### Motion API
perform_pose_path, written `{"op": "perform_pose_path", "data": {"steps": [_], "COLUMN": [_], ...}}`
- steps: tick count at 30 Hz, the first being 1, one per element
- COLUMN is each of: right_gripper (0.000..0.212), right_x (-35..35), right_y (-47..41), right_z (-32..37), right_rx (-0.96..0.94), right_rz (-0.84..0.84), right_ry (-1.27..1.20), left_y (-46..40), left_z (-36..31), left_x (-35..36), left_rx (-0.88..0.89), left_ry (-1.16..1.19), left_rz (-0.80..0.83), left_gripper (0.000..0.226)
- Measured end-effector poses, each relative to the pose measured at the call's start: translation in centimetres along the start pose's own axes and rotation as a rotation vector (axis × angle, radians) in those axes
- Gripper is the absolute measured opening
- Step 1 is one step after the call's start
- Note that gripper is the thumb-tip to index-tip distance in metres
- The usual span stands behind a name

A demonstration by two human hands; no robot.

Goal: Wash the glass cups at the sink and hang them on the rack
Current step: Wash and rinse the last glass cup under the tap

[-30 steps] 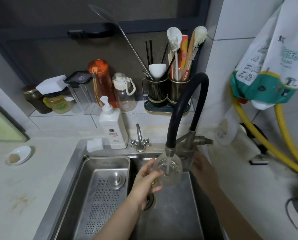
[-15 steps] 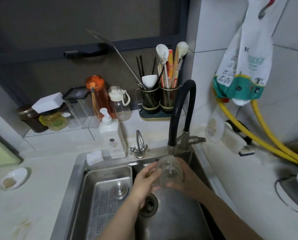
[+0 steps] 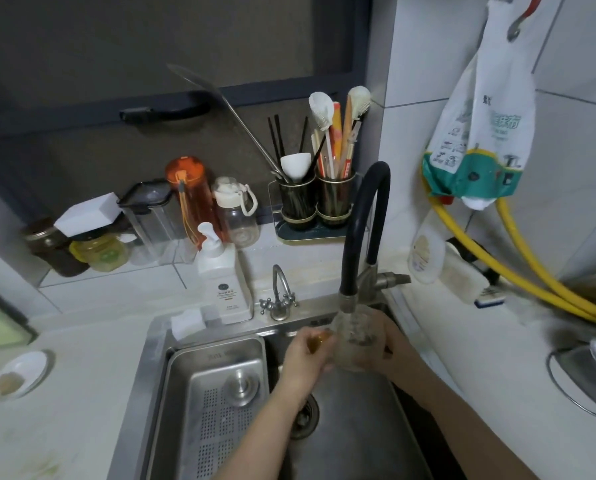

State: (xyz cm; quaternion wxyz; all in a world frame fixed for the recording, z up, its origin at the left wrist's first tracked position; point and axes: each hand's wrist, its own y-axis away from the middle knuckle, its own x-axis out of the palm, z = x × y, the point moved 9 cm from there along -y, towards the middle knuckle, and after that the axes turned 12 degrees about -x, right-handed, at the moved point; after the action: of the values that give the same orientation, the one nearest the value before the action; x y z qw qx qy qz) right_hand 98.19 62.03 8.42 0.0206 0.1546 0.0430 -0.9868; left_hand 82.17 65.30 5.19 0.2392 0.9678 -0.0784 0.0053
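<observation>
A clear glass cup [image 3: 356,336] is held over the steel sink [image 3: 355,431], right under the spout of the black hose faucet [image 3: 362,230]. Water runs from the spout into it. My left hand [image 3: 305,356] grips the cup from the left, fingers curled round its side. My right hand [image 3: 391,348] cups it from the right and behind, partly hidden by the glass. No rack is in view.
A steel drain tray [image 3: 217,403] fills the sink's left half. A white soap pump bottle [image 3: 222,282], a small tap [image 3: 278,299] and a sponge [image 3: 187,323] stand behind the sink. Utensil holders [image 3: 315,202], bottles and jars line the ledge. Yellow hoses [image 3: 518,271] run at right.
My right hand left the faucet side and came to the cup, so both hands now hold it. The cup has risen closer to the spout. The camera has tilted up slightly.
</observation>
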Motion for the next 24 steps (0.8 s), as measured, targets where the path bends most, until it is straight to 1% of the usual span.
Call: {"op": "perform_pose_path", "data": {"steps": [1,2,4,6,8,10,12,15,17,20,22,23,24], "right_gripper": [0.071,0.076,0.073,0.071,0.073,0.075,0.075,0.073,0.072,0.068,0.054,0.054,0.059], "right_x": [-0.2,-0.1,0.9,2.2,2.3,1.4,0.8,1.7,2.7,2.3,1.4,1.1,1.0], "right_y": [0.5,1.0,1.1,0.4,-0.7,-1.2,-0.8,-0.5,-0.8,-1.8,-2.2,-2.1,-2.0], "right_z": [-0.3,-0.9,-1.0,-0.3,0.3,0.4,0.1,-0.8,-0.7,-0.3,-0.8,-1.1,-1.4], "right_rx": [0.010,0.021,0.013,-0.033,-0.052,-0.035,-0.041,-0.034,-0.028,-0.031,-0.017,-0.016,-0.026], "right_rz": [0.016,0.027,0.051,0.100,0.085,0.050,0.037,0.080,0.098,0.062,-0.005,-0.037,-0.054], "right_ry": [0.019,0.021,0.020,0.058,0.057,0.021,0.001,0.028,0.022,0.021,0.004,0.009,0.006], "left_y": [0.0,0.2,0.2,0.0,-0.6,-0.9,-0.9,-0.8,-1.2,-2.0,-1.9,-1.7,-1.4], "left_z": [0.2,0.6,1.6,1.8,1.1,0.2,0.2,1.1,1.2,0.6,0.6,0.8,1.0], "left_x": [0.4,0.4,-0.5,-1.9,-2.5,-1.8,-0.9,-1.9,-3.0,-2.7,-1.4,-1.1,-1.1], "left_rx": [0.000,-0.003,-0.022,-0.034,-0.024,-0.021,-0.023,-0.026,-0.029,-0.031,-0.035,-0.036,-0.038], "left_ry": [-0.026,-0.040,-0.017,0.016,0.051,0.082,0.063,0.026,0.069,0.129,0.121,0.112,0.108], "left_rz": [0.009,0.014,0.010,-0.018,-0.035,-0.016,0.008,-0.012,-0.027,-0.020,-0.003,0.001,0.002], "left_gripper": [0.006,0.006,0.007,0.009,0.011,0.012,0.013,0.011,0.009,0.008,0.009,0.010,0.010]}}
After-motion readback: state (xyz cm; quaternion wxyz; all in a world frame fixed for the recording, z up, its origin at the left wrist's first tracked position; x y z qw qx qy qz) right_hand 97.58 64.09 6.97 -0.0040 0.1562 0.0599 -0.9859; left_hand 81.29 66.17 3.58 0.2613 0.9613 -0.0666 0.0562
